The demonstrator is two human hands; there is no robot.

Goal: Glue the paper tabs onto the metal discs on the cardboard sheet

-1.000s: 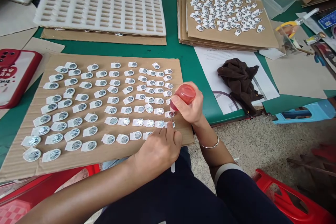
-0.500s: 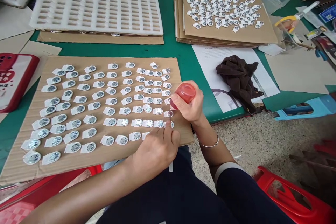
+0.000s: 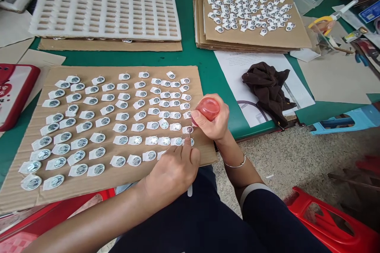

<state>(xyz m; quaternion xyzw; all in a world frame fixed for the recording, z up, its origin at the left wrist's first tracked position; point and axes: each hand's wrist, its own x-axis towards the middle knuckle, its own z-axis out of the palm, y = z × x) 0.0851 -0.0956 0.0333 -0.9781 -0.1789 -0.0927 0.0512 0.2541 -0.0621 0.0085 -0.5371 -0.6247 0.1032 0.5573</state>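
A cardboard sheet [image 3: 108,174] bears rows of small round silver parts [image 3: 120,161] with white tabs. My right hand [image 3: 218,120] grips a translucent red squeeze bottle [image 3: 208,107], its lower end pointing down beside a silver part [image 3: 189,129] in the right-hand column. Closed over the sheet's front right corner is my left hand [image 3: 178,168]. It holds a thin tool [image 3: 190,191] whose pale rounded end sticks out below the hand. The tool's narrow tip reaches that same part. My fingers hide most of the tool and some parts beneath them.
Behind lies a white foam tray [image 3: 103,8] on cardboard. A cardboard stack [image 3: 258,41] with many similar parts stands at back right. Nearby are a dark cloth [image 3: 265,91] on a printed sheet [image 3: 228,75], yellow-handled scissors [image 3: 322,23] and a red phone case [image 3: 32,87]. Red stool [image 3: 323,221] at lower right.
The whole view has shifted slightly, so the sheet and both hands appear a little further left. Both hands keep their hold at the same silver part.
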